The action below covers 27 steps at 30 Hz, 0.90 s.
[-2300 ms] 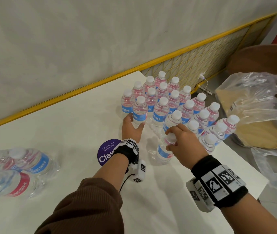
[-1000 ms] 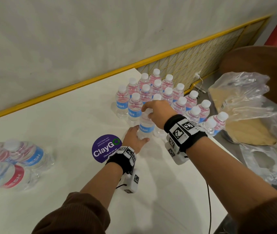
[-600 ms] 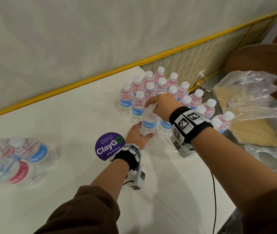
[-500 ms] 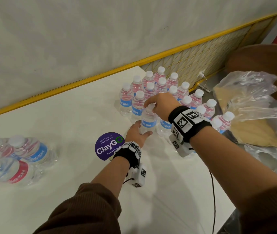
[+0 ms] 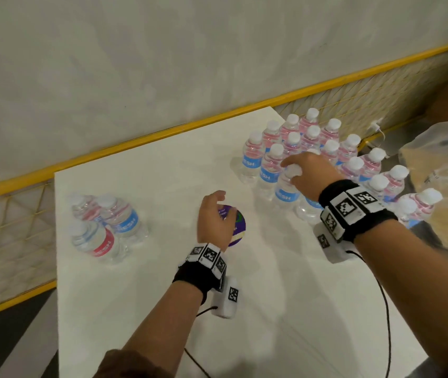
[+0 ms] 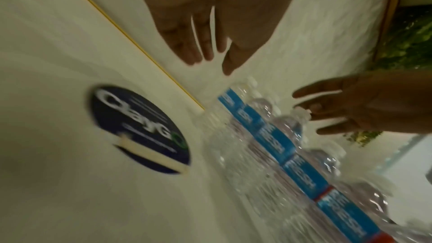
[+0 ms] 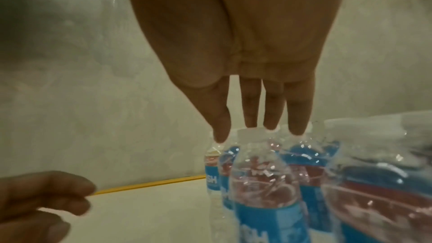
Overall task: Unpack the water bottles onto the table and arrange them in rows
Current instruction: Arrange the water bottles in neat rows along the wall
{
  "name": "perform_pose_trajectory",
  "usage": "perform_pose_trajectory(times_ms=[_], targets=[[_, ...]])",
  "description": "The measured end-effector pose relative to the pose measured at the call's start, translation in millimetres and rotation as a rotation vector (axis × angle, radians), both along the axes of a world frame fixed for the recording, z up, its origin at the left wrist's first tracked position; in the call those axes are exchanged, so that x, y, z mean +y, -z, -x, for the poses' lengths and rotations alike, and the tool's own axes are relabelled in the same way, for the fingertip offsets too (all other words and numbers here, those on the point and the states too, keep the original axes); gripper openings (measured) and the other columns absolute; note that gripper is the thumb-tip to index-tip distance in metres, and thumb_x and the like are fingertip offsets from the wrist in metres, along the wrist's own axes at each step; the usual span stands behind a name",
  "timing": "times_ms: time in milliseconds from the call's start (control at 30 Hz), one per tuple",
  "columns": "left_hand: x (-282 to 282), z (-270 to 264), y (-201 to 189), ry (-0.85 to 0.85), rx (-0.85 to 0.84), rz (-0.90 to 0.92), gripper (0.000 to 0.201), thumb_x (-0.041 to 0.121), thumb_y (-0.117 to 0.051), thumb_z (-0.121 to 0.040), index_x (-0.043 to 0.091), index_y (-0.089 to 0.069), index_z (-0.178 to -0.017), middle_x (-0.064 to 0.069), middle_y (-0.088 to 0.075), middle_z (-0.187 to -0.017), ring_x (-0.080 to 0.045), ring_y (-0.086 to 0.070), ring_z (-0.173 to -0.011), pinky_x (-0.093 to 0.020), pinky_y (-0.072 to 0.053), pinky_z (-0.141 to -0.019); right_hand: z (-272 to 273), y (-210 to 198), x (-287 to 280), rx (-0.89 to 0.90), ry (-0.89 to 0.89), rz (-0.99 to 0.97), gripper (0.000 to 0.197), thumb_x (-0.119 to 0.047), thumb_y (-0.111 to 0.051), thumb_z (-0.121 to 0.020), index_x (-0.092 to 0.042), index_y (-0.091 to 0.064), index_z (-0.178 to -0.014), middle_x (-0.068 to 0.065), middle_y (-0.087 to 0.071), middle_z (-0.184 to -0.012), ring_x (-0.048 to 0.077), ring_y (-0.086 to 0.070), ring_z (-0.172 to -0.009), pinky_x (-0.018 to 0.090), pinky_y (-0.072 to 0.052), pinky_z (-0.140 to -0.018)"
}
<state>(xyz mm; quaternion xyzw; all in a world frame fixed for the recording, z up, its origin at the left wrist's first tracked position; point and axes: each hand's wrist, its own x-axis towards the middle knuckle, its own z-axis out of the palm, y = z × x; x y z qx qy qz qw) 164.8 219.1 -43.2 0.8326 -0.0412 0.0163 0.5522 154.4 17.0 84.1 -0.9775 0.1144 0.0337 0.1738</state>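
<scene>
Many small water bottles [image 5: 310, 137] with white caps and blue or red labels stand in rows at the far right of the white table [image 5: 163, 165]. My right hand [image 5: 299, 166] is over the front-row bottle [image 5: 285, 192]. Its straight fingers [image 7: 271, 114] touch the white cap [image 7: 250, 134], which also shows in the left wrist view. My left hand [image 5: 217, 203] hovers over the purple sticker [image 5: 238, 227], apart from the bottles, loosely curled and empty. A wrapped pack of bottles [image 5: 105, 227] lies on the table's left side.
A crumpled clear plastic bag [image 5: 441, 165] sits off the table's right edge. A yellow rail [image 5: 135, 143] and a grey wall run behind the table. Bare tabletop lies between the wrapped pack and the rows, and in front of my hands.
My left hand has let go of the front bottle's base and pulled back left over the sticker. My right hand has stayed on that bottle's cap, now standing in the row.
</scene>
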Motion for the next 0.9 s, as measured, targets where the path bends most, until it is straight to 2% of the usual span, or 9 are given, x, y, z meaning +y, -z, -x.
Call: perform_pose_trajectory(times_ms=[133,267,333,400,467,533,600,733,900], targets=[[82.7,11.8,-6.9,-0.358,-0.307,-0.139,0.04,0.012,-0.071,-0.077,0.014,-0.059,-0.115,-0.009,-0.049,-0.118,-0.024,-0.043,-0.111,-0.032,-0.041,-0.094,11.2,9.8,29.2,-0.142,0.052,-0.054,0.045,-0.001,-0.053,-0.086,-0.017,-0.054,-0.128,0.012,-0.044,-0.138,0.032,-0.035,-0.13,0.038,-0.029,-0.108],[145.7,13.0,-10.6,-0.604,-0.522,-0.179,0.063,0.019,-0.077,-0.07,0.004,-0.049,-0.125,-0.018,-0.032,-0.136,-0.027,-0.03,-0.127,-0.032,-0.036,-0.107,25.0,13.3,61.3,-0.3,0.079,-0.123,0.044,0.0,-0.058,-0.085,-0.013,-0.056,-0.126,0.012,-0.046,-0.136,0.03,-0.036,-0.13,0.034,-0.028,-0.107],[166.1,10.7,-11.1,-0.658,-0.514,-0.096,0.077,0.025,-0.079,-0.07,0.008,-0.039,-0.134,-0.01,-0.021,-0.143,-0.026,-0.027,-0.132,-0.041,-0.042,-0.104,33.3,12.2,75.0,-0.336,0.081,-0.146,0.044,0.0,-0.059,-0.084,-0.014,-0.055,-0.127,0.011,-0.046,-0.136,0.031,-0.036,-0.129,0.034,-0.028,-0.107],[176.6,9.3,-12.6,-0.745,-0.46,-0.042,0.084,0.029,-0.079,-0.07,0.007,-0.033,-0.137,-0.015,-0.022,-0.143,-0.03,-0.027,-0.131,-0.044,-0.041,-0.105,41.7,10.3,85.7,-0.351,0.082,-0.158,0.044,-0.001,-0.059,-0.085,-0.014,-0.055,-0.127,0.01,-0.046,-0.136,0.03,-0.036,-0.129,0.033,-0.028,-0.106],[183.4,10.3,-15.5,-0.792,-0.377,0.076,0.085,0.027,-0.077,-0.073,0.0,-0.031,-0.139,-0.016,-0.026,-0.14,-0.028,-0.027,-0.13,-0.023,-0.031,-0.109,51.3,8.8,94.8,-0.368,0.078,-0.152,0.043,-0.003,-0.06,-0.085,-0.013,-0.055,-0.127,0.01,-0.046,-0.135,0.029,-0.037,-0.129,0.033,-0.029,-0.106],[187.7,12.3,-14.2,-0.725,-0.303,0.237,0.075,0.021,-0.072,-0.081,-0.004,-0.033,-0.139,-0.017,-0.036,-0.135,-0.024,-0.035,-0.127,-0.003,-0.033,-0.098,62.1,8.8,102.2,-0.37,0.084,-0.16,0.042,-0.003,-0.059,-0.086,-0.013,-0.055,-0.126,0.009,-0.046,-0.135,0.028,-0.036,-0.13,0.031,-0.027,-0.107],[191.1,17.2,-6.5,-0.665,-0.281,0.243,0.063,0.02,-0.068,-0.085,-0.004,-0.039,-0.135,-0.024,-0.044,-0.128,-0.03,-0.044,-0.123,0.006,-0.033,-0.086,73.7,12.3,111.3,-0.351,0.093,-0.184,0.041,-0.004,-0.058,-0.086,-0.014,-0.054,-0.126,0.007,-0.045,-0.135,0.026,-0.035,-0.13,0.027,-0.026,-0.106],[174.6,41.6,-2.6,-0.522,-0.225,0.256,0.048,0.023,-0.069,-0.085,0.008,-0.051,-0.126,-0.013,-0.052,-0.12,-0.02,-0.052,-0.113,-0.007,-0.041,-0.091,93.4,29.1,138.5,-0.243,0.036,-0.266,0.046,-0.006,-0.061,-0.084,-0.018,-0.052,-0.128,0.004,-0.048,-0.131,0.024,-0.044,-0.122,0.021,-0.033,-0.096],[108.2,91.1,-31.3,-0.124,-0.032,0.442,0.033,0.008,-0.071,-0.082,0.023,-0.053,-0.106,-0.004,-0.06,-0.103,0.0,-0.059,-0.085,-0.011,-0.049,-0.071,109.9,59.4,181.0,0.049,-0.133,-0.419,0.08,-0.022,-0.077,-0.074,-0.021,-0.033,-0.141,0.003,-0.046,-0.138,0.022,-0.044,-0.126,0.024,-0.037,-0.103]])
